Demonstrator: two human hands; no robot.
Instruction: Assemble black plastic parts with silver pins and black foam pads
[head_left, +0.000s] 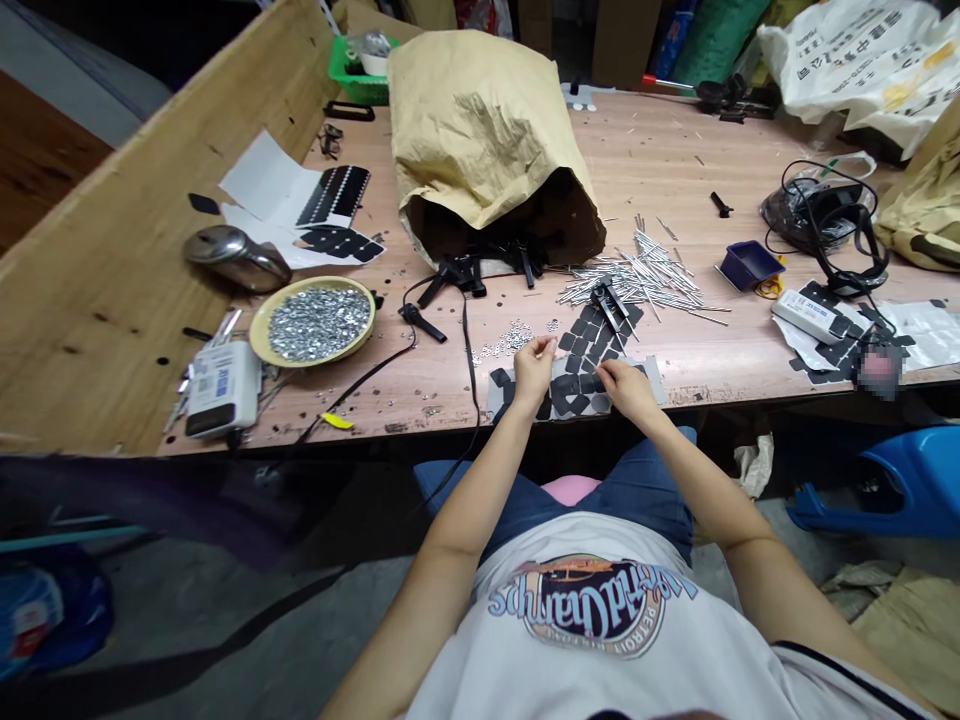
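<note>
My left hand [534, 372] is closed in a pinch over the front of the table; whatever its fingertips hold is too small to make out. To its right, my right hand [628, 388] also pinches, and its fingertips hide what is between them. Beneath both hands lie black rounded pads [576, 385] on a grey sheet. Just beyond them, a black plastic part with two long arms [611, 305] rests against a heap of thin metal rods [649, 270]. Small shiny metal pieces [514, 338] are scattered beyond my left hand.
A large brown paper bag [487, 130] lies with its mouth facing me, black plastic parts [457, 275] spilling out. Leftward stand a yellow bowl [257, 335] of small metal pieces and a white box [223, 390]. A black cord [469, 370] hangs over the front edge. A purple container [750, 265] sits rightward.
</note>
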